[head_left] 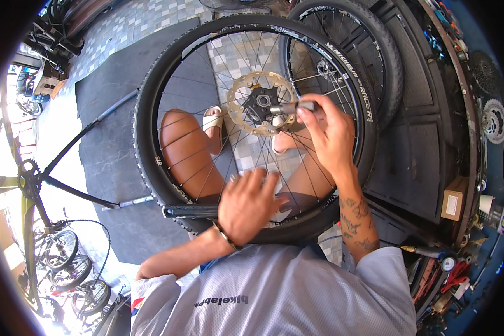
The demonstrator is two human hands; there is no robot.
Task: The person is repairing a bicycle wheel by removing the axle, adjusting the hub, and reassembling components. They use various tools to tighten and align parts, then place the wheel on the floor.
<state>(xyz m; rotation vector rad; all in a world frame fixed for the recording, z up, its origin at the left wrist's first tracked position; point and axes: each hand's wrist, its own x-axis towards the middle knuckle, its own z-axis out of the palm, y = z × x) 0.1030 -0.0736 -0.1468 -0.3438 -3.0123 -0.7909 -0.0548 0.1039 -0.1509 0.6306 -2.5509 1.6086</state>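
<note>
Metal tool (288,108) — between right fingers (323,102)

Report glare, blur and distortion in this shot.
Head view: glare washes out the floor at left; head view: the lens visibly bows the bench edge at right, inside a black rim; head view: the brake rotor reads fairly clearly.

Tool (286,108) partly hidden by right fingers (324,106); shirt (285,285) cut off at lower edge.
</note>
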